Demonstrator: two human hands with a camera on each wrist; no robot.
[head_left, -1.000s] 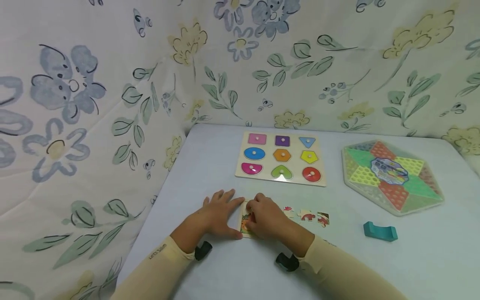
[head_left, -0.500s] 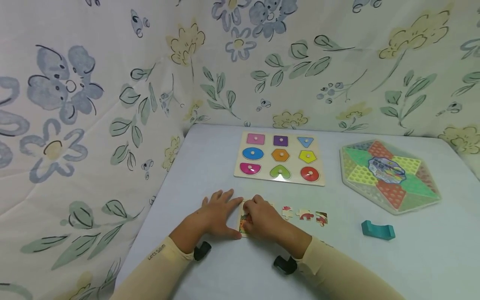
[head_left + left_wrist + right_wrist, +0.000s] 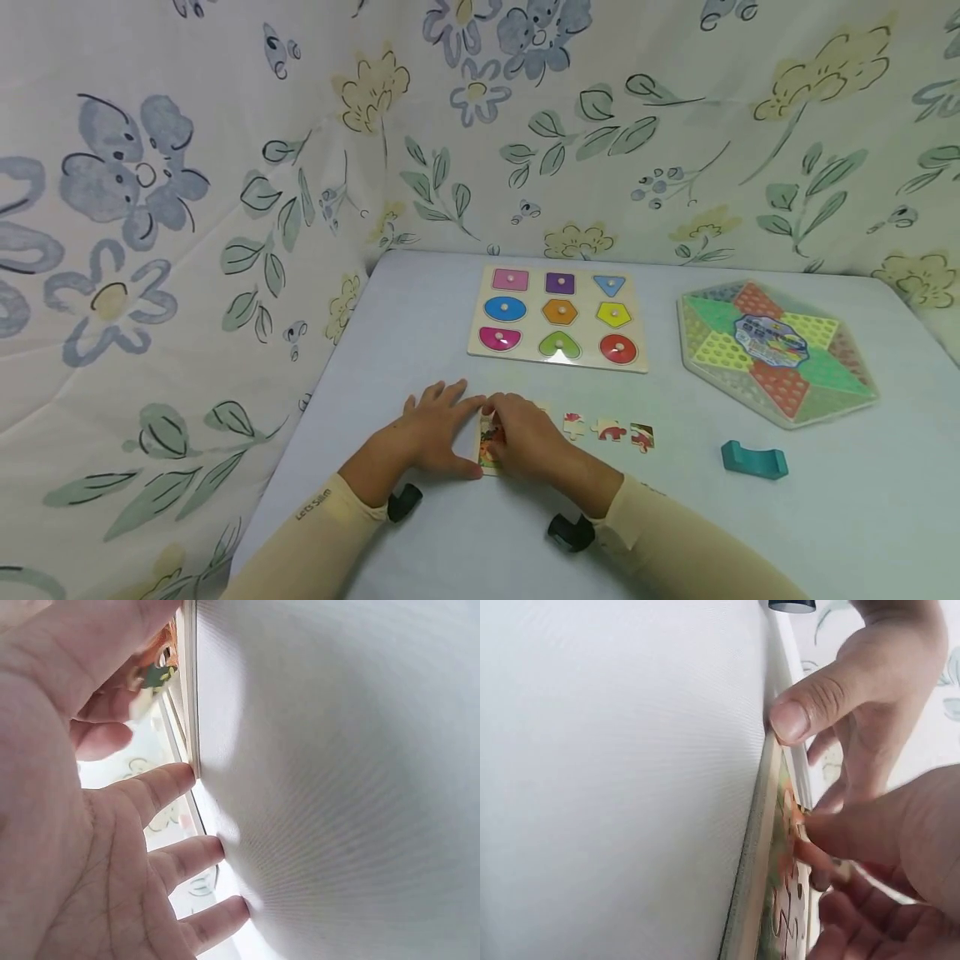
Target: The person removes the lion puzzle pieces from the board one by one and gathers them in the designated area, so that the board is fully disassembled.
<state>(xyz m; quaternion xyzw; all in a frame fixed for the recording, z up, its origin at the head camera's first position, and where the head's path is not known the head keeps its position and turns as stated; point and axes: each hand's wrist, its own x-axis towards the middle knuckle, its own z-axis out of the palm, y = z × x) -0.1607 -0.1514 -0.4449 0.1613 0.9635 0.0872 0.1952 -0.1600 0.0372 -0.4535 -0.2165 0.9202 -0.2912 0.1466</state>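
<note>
A small wooden jigsaw puzzle board [image 3: 491,468] with an orange and green picture lies flat on the table between both hands. My left hand [image 3: 429,432] is spread at its left side, thumb and index finger touching the board's edge; in the left wrist view the other fingertips rest on the table. Over the board, my right hand [image 3: 531,440] pinches a jigsaw puzzle piece [image 3: 156,678], mostly covered by the fingers. In the right wrist view, fitted pieces with wavy seams [image 3: 786,900] show in the board. Three loose jigsaw pieces [image 3: 611,430] lie in a row to the right.
Behind the hands lies a shape peg board [image 3: 588,357] with coloured knobbed shapes. A hexagonal star-patterned game board [image 3: 780,342] is at the right, with a teal curved block [image 3: 754,460] in front of it. Floral cloth [image 3: 420,192] hangs at the back and left.
My right hand shifts slightly over the board, its fingers moving a little toward the upper left corner. The left hand keeps its place, and the loose pieces stay put.
</note>
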